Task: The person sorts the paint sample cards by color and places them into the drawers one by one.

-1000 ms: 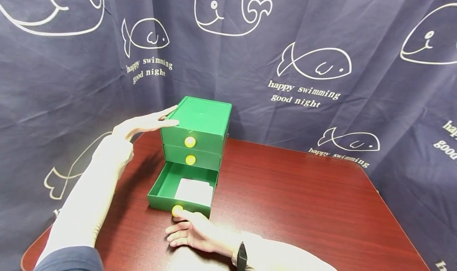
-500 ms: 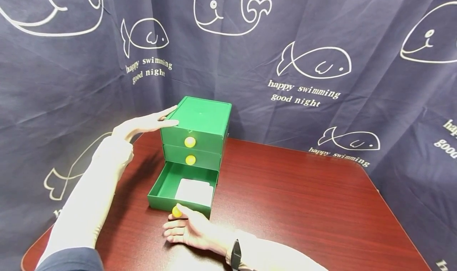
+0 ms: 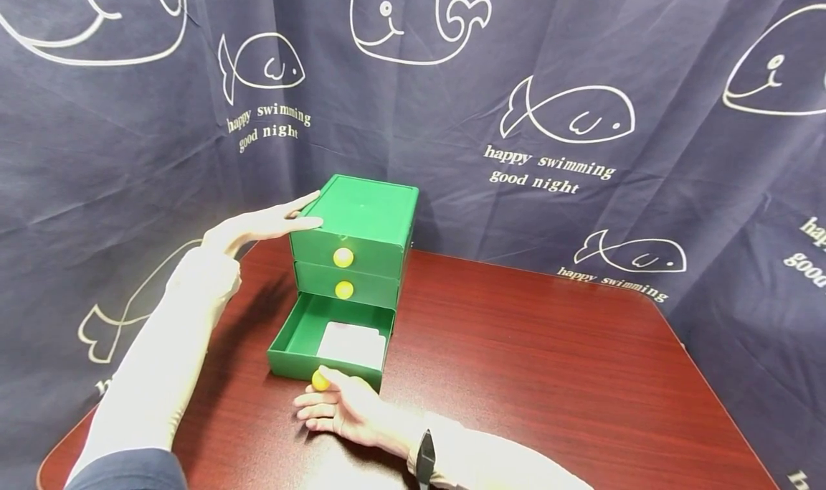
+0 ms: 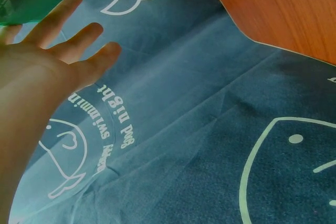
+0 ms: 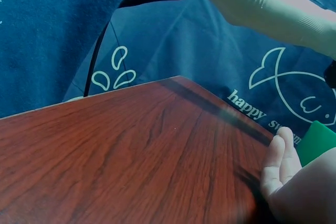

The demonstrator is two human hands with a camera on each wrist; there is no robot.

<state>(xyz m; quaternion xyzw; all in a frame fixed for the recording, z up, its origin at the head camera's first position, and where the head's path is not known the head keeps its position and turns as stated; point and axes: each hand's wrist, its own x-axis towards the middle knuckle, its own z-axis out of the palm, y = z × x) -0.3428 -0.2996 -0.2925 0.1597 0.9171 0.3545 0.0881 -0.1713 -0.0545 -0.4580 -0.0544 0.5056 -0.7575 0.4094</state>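
A green drawer cabinet (image 3: 363, 206) with yellow ball knobs stands on the table in the head view. Its two upper drawers are closed. The bottom drawer (image 3: 303, 366) is pulled out, and a white flat stack, perhaps cards (image 3: 351, 344), lies inside. My left hand (image 3: 258, 226) rests on the cabinet's top left edge, fingers extended; in the left wrist view this hand (image 4: 47, 61) has spread fingers by the green plastic. My right hand (image 3: 351, 411) pinches the bottom drawer's yellow knob (image 3: 320, 380) between thumb and index finger, its other fingers reaching loosely left.
The reddish-brown wooden table (image 3: 548, 375) extends to the right of the cabinet. A dark blue curtain (image 3: 439, 117) with white fish drawings hangs behind and beside it. The table's rounded left corner (image 3: 48, 468) is near my left forearm.
My right hand has shifted slightly left around the knob, its thumb now at the knob's right side. The bottom drawer has moved very slightly inward. The left hand stays put.
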